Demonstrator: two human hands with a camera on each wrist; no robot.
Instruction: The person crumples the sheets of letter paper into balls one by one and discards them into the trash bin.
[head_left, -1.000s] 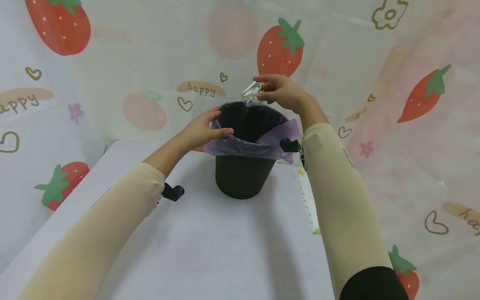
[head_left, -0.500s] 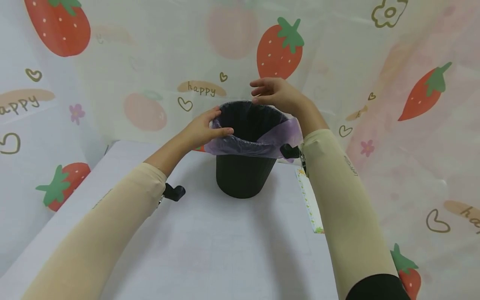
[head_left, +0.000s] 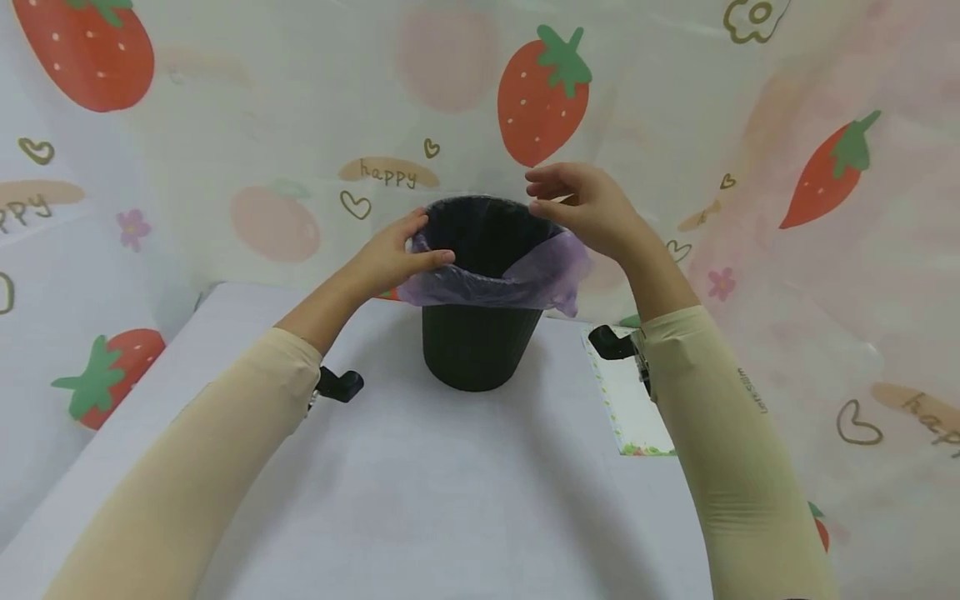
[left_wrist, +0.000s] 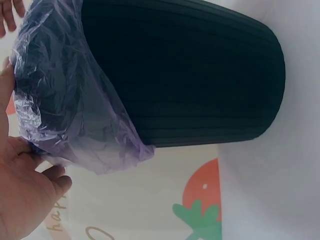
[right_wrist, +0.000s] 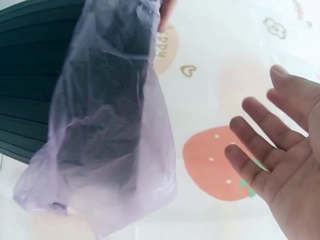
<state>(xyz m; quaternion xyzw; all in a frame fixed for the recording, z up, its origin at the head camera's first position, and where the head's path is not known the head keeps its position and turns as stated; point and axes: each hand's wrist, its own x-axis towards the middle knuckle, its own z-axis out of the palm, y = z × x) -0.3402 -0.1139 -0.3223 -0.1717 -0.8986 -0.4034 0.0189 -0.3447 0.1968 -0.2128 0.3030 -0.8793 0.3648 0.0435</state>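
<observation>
A black trash can [head_left: 480,350] stands upright on the table, its mouth lined with a purple plastic bag [head_left: 551,271] folded down over the outside. My left hand [head_left: 390,254] holds the can at the left of its rim, thumb over the front edge and fingers round the side and back. In the left wrist view those fingers [left_wrist: 30,157] bend against the bag. Above and right of the rim is my right hand [head_left: 588,204], apart from the can. Its fingers spread loosely with nothing in them in the right wrist view [right_wrist: 280,145]. Inside, the can looks dark; its contents are hidden.
A white card with a leafy printed border [head_left: 637,408] lies on the white table [head_left: 450,492], right of the can. Behind stands a strawberry-patterned backdrop [head_left: 300,108]. Black camera mounts [head_left: 341,386] stick out from both wrists.
One second ago my right hand pinched a crumpled silvery wrapper above the can; it let go, and the wrapper is out of sight. The right hand then drew back rightward. The left hand stayed on the rim.
</observation>
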